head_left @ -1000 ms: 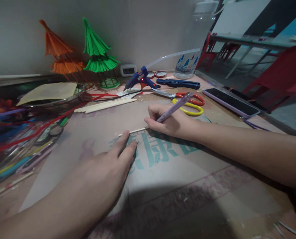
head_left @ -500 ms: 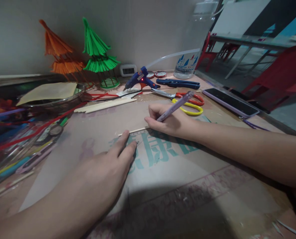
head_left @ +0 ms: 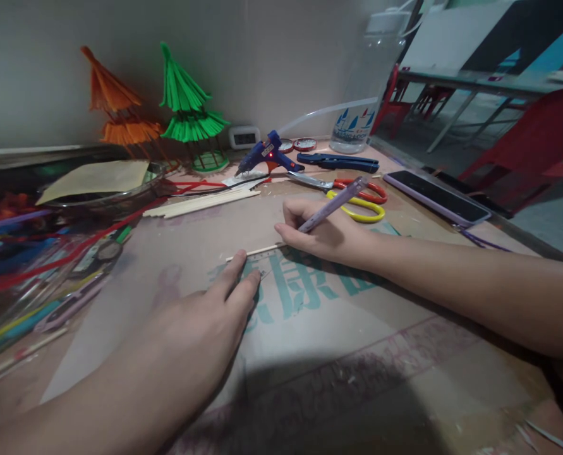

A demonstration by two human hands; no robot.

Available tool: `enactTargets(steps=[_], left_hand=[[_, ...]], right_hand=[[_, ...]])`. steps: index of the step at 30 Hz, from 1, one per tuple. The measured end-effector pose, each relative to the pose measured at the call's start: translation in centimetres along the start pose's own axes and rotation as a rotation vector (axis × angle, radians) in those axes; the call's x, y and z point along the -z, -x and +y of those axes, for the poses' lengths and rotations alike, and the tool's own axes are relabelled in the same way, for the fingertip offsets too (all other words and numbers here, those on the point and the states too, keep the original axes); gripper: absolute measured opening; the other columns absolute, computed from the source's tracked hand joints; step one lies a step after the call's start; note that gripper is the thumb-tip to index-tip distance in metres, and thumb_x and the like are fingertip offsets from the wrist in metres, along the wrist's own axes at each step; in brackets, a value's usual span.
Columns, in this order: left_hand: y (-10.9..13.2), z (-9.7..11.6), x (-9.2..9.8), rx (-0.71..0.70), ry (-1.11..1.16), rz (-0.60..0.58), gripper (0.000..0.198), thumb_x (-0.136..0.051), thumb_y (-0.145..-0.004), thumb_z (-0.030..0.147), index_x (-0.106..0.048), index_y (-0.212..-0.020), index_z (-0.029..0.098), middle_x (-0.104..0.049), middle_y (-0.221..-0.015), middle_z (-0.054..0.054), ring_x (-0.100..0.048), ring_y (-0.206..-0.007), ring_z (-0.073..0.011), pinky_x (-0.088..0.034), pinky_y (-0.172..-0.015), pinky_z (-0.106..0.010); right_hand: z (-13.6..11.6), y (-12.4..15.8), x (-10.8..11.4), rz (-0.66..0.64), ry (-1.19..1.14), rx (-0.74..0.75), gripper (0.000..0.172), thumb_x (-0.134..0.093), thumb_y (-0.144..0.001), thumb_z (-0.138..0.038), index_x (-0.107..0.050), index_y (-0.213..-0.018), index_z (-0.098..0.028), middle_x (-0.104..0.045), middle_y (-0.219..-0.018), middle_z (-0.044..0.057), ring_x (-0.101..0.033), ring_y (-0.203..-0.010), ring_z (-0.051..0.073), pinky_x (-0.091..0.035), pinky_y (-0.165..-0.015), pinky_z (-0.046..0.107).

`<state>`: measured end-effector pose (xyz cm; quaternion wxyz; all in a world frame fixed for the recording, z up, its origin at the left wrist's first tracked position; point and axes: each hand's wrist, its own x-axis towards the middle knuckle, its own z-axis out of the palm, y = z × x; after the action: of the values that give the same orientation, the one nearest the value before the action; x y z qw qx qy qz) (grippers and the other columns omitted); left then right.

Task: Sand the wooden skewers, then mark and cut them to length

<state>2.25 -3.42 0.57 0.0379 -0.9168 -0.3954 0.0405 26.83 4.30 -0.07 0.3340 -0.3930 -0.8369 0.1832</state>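
My right hand point(head_left: 326, 227) grips a purple pen point(head_left: 333, 205), whose tip is hidden behind the fingers. Under those fingers lies the right end of a thin wooden stick point(head_left: 262, 250). My left hand point(head_left: 210, 316) rests on the surface with its index finger and thumb stretched out. The index fingertip presses near the stick's left end, and the thumb lies on a clear ruler point(head_left: 265, 274) along the stick's near side. Both lie over a translucent sheet point(head_left: 177, 253) with green printed characters.
Behind my hands are pale sticks point(head_left: 205, 203), a blue glue gun point(head_left: 269, 153), scissors point(head_left: 357, 199) and blue pliers point(head_left: 338, 162). A phone point(head_left: 437, 196) and bottle point(head_left: 357, 120) stand right. Orange point(head_left: 115, 107) and green point(head_left: 186, 101) pipe-cleaner towers rise at the back; craft materials point(head_left: 48, 265) crowd the left.
The view has shifted slightly, so the background sits a little lower. Both hands, the pen and the stick keep nearly the same positions.
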Motion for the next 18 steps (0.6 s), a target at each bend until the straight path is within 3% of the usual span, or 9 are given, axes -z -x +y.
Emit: enactTargets(steps=[5, 13, 18], left_hand=[[0.08, 0.03, -0.05, 0.009, -0.009, 0.016, 0.068, -0.032, -0.081, 0.007, -0.061, -0.142, 0.021, -0.051, -0.157, -0.02, -0.079, -0.077, -0.0311, -0.064, -0.081, -0.058], [-0.05, 0.04, -0.13, -0.008, -0.071, 0.017, 0.069, -0.033, -0.08, 0.005, -0.06, -0.142, 0.021, -0.049, -0.158, -0.019, -0.08, -0.08, -0.0282, -0.066, -0.078, -0.049], [-0.06, 0.15, -0.16, 0.002, -0.08, 0.015, 0.068, -0.036, -0.081, 0.008, -0.061, -0.142, 0.024, -0.046, -0.16, -0.019, -0.079, -0.071, -0.0285, -0.066, -0.071, -0.048]], right_hand=[[0.02, -0.07, -0.05, -0.007, -0.016, -0.011, 0.027, -0.058, -0.089, -0.026, -0.041, -0.069, -0.022, -0.043, -0.061, -0.006, -0.039, -0.059, 0.01, -0.026, -0.057, 0.026], [0.06, -0.1, -0.06, -0.006, -0.003, -0.008, 0.028, -0.059, -0.089, -0.025, -0.041, -0.069, -0.022, -0.045, -0.062, -0.006, -0.04, -0.059, 0.01, -0.027, -0.058, 0.026], [0.1, -0.14, -0.07, 0.006, -0.045, -0.118, 0.028, -0.061, -0.09, -0.027, -0.043, -0.069, -0.021, -0.045, -0.061, -0.006, -0.041, -0.059, 0.01, -0.028, -0.058, 0.027]])
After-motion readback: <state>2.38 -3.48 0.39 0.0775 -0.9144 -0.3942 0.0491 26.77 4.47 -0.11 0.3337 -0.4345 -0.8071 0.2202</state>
